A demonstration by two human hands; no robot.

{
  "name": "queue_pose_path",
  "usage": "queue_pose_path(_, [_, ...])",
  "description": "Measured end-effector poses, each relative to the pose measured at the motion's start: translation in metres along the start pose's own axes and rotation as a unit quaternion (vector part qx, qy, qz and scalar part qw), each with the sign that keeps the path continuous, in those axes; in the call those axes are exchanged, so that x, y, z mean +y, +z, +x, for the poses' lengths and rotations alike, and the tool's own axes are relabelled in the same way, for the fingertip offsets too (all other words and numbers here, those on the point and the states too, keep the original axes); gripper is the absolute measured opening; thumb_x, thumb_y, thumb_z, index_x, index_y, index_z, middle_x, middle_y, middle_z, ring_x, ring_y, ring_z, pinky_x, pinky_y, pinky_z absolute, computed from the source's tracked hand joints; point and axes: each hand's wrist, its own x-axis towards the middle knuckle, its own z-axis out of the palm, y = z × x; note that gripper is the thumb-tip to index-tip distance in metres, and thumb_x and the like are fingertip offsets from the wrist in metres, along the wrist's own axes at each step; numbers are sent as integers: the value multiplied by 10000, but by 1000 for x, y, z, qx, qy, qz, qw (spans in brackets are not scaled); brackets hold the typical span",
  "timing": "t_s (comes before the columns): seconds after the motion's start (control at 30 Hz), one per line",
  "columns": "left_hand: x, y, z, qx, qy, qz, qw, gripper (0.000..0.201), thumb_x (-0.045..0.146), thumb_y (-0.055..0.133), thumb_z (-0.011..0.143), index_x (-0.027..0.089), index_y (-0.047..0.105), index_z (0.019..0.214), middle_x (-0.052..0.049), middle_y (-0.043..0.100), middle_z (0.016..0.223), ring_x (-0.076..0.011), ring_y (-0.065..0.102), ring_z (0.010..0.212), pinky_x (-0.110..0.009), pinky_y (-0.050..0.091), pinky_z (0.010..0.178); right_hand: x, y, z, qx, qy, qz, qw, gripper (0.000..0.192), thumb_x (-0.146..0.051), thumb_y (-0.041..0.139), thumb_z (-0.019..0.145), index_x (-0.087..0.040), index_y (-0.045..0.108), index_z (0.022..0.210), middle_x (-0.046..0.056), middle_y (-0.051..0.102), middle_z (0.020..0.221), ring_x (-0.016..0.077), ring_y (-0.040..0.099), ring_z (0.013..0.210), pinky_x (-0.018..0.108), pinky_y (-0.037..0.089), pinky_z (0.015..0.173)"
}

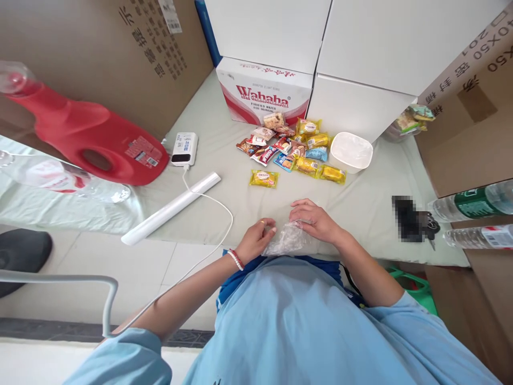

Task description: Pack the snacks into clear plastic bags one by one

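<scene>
Both hands hold a small clear plastic bag [285,240] at the near edge of a pale green cloth-covered surface [224,203]. My left hand [256,238] pinches the bag's left side; a ring and a red-and-white bracelet show on it. My right hand [315,219] grips the bag's top right. Beyond the hands lies a pile of small snack packets [290,147] in yellow, red and blue wrappers. One yellow packet [263,178] lies apart, nearest the hands.
A white plastic tub [351,151] stands right of the snacks. A Wahaha water carton [262,91] and white boxes sit behind. A red detergent jug [92,136], a power bank [185,148] with cable, a white roll [170,208] lie left. Water bottles [473,202] and keys [428,224] lie right.
</scene>
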Motion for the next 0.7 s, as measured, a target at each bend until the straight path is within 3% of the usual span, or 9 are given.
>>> queue_pose_path(0.2, [12, 20, 28, -112, -104, -87, 984, 406, 486, 764, 750, 191, 595, 973, 51, 578, 635, -80, 407, 469, -226, 279, 466, -9, -22, 8, 26, -64, -17, 997, 201, -327, 533, 1049, -233, 706, 1008, 62, 747, 952, 243, 621, 1177, 449, 510, 1028])
queue_pose_path(0.3, [16, 25, 37, -156, -124, -118, 973, 421, 447, 843, 628, 182, 598, 844, 72, 508, 575, -50, 313, 420, -225, 218, 429, -10, -33, 13, 45, -88, -10, 995, 180, -324, 542, 1047, -238, 699, 1026, 52, 741, 937, 238, 626, 1175, 448, 501, 1037])
queue_pose_path(0.37, [19, 25, 41, -156, -119, -134, 971, 465, 408, 890, 540, 170, 614, 829, 62, 527, 591, -47, 330, 426, -226, 232, 429, -14, -44, 14, 54, -102, -14, 993, 157, -310, 557, 1040, -240, 696, 1033, 50, 738, 935, 239, 622, 1177, 451, 495, 1044])
queue_pose_path(0.47, [20, 13, 46, -88, -81, -158, 980, 534, 428, 897, 526, 178, 608, 899, 57, 560, 656, -59, 413, 475, -218, 290, 468, -20, -60, 7, 56, -109, -48, 991, 148, -283, 564, 1032, -248, 708, 1029, 50, 732, 938, 248, 607, 1192, 464, 484, 1056])
queue_pose_path(0.57, [15, -9, 47, 36, -18, -163, 986, 550, 460, 876, 584, 210, 557, 956, 91, 512, 682, -68, 459, 546, -209, 340, 535, -20, -65, -15, 55, -104, -85, 989, 167, -249, 559, 1022, -256, 726, 1021, 60, 725, 949, 263, 575, 1228, 476, 489, 1045])
queue_pose_path(0.7, [-2, -31, 39, 157, 40, -138, 977, 530, 468, 845, 622, 220, 541, 977, 87, 514, 728, -85, 491, 622, -221, 386, 612, -1, -37, -57, 61, -64, -111, 990, 200, -214, 543, 1003, -254, 738, 1019, 81, 718, 976, 276, 558, 1230, 485, 522, 1004])
